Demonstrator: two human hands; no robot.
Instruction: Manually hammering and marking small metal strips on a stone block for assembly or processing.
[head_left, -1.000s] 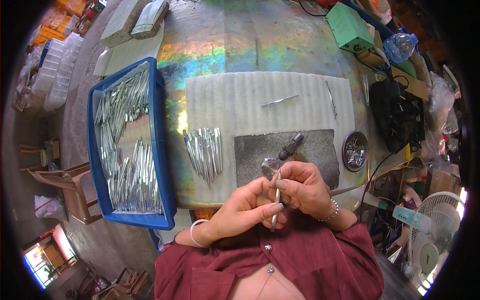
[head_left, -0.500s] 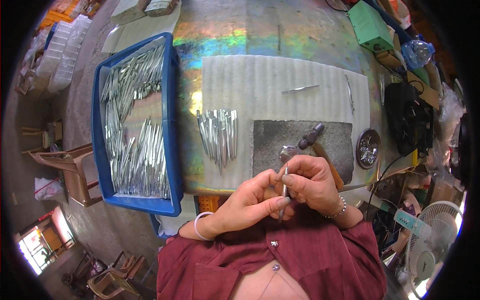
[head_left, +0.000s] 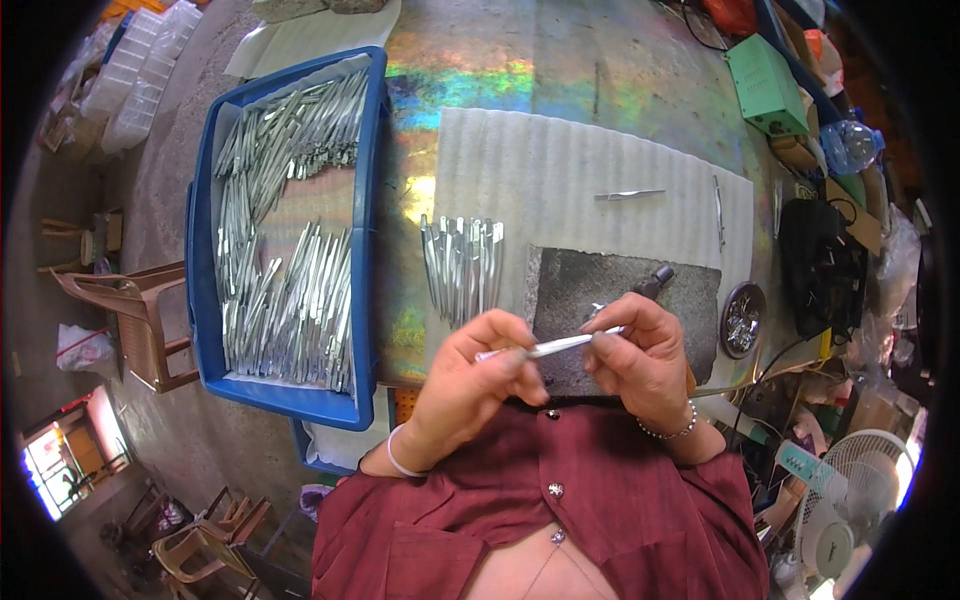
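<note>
Between my two hands, in front of my chest, is a slim silver pair of tweezers [head_left: 560, 346], lying nearly level. My left hand [head_left: 480, 370] pinches one end; the thumb and fingers of my right hand [head_left: 640, 355] close on the other. Beneath and beyond my right hand lies a dark grey slab [head_left: 690, 305]. A hammer [head_left: 656, 279] rests on it, its handle mostly hidden by that hand. A row of similar silver tweezers [head_left: 462, 265] lies on the white foam sheet [head_left: 545, 165], just beyond my left hand.
A blue tray [head_left: 377, 200] full of slender silver pieces stands at the left. Single pieces [head_left: 630, 195] lie farther back on the foam. A round dish [head_left: 741, 320] of small metal bits sits at right, near a black bag [head_left: 812, 250], green box [head_left: 768, 85] and fan [head_left: 860, 480].
The tweezers have turned from upright to nearly level. My hands have moved apart, left hand up and leftward, right hand slightly right. The whole view has shifted a little.
</note>
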